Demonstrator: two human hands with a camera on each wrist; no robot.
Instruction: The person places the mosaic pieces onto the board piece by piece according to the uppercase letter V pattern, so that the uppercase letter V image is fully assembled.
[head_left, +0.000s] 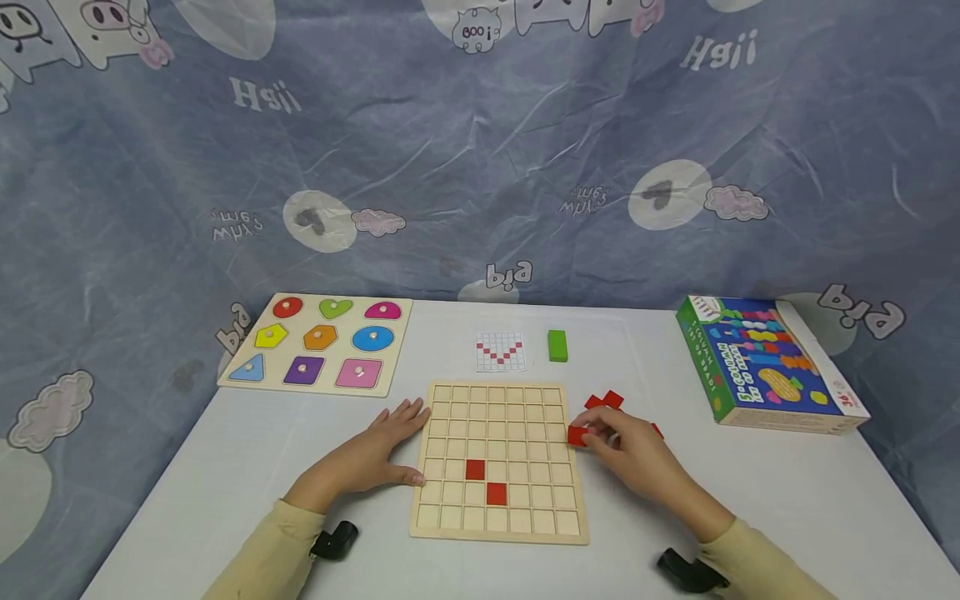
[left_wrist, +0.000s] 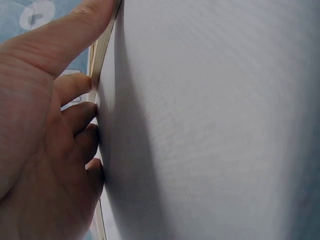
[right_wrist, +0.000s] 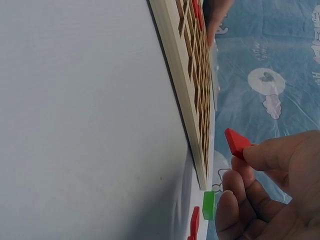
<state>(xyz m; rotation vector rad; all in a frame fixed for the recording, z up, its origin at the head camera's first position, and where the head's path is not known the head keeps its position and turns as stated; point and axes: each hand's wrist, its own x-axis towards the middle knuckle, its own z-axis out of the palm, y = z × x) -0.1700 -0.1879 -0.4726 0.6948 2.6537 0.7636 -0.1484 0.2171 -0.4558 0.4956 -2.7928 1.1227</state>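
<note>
My right hand (head_left: 637,458) pinches a red square tile (right_wrist: 237,143) between thumb and fingertips, beside the right edge of a wooden grid board (head_left: 498,532). In the right wrist view, the tile is held at a tilt. Two more red tiles, one (head_left: 475,469) and another (head_left: 497,493), lie in cells of the board, diagonal to each other. At the board's left edge, my left hand (head_left: 367,458) rests with its fingers spread, thumb and fingertips against the rim. Loose red tiles (head_left: 613,399) lie on the table behind the right hand, partly hidden by it.
Behind the board lies a small card (head_left: 501,352) with a red V pattern on a grid, next to a green block (head_left: 557,346). A shape puzzle board (head_left: 273,382) is at the back left, a colourful box (head_left: 772,367) at the back right. A patterned blue cloth (head_left: 480,167) hangs behind.
</note>
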